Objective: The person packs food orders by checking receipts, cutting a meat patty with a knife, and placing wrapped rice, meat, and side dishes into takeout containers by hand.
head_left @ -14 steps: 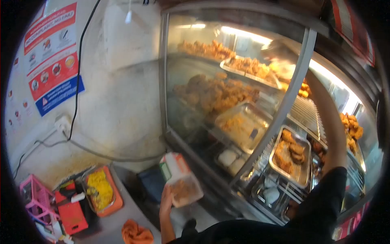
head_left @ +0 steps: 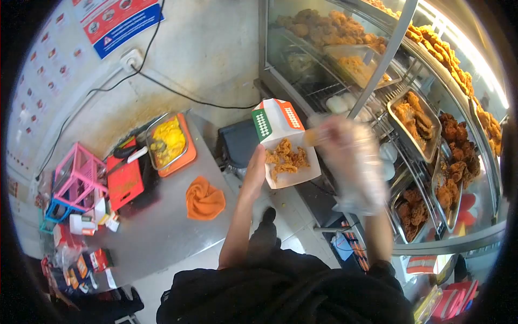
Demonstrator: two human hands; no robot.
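Note:
My left hand [head_left: 256, 171] grips the side of an open paper food box [head_left: 278, 181], its lid printed in green, orange and white. Crisp fried chicken pieces [head_left: 287, 159] lie inside the box. Just right of the box is my right hand [head_left: 348, 154], covered in clear plastic and blurred by motion. Between its fingertips, at the box's right edge, shows a smeared golden piece of fried food [head_left: 313, 137]. Its exact kind cannot be made out.
A glass display cabinet [head_left: 389, 65] with trays of fried chicken [head_left: 415, 121] stands on the right. On the steel counter [head_left: 162, 227] at left are an orange cloth [head_left: 205, 198], a tray of yellow food [head_left: 168, 143], a red cutting board [head_left: 125, 183] and a pink basket [head_left: 81, 173].
My right hand has come out of the cabinet's upper shelf and down to the box, with a golden piece in it. The view has tilted downward; my left hand still holds the box.

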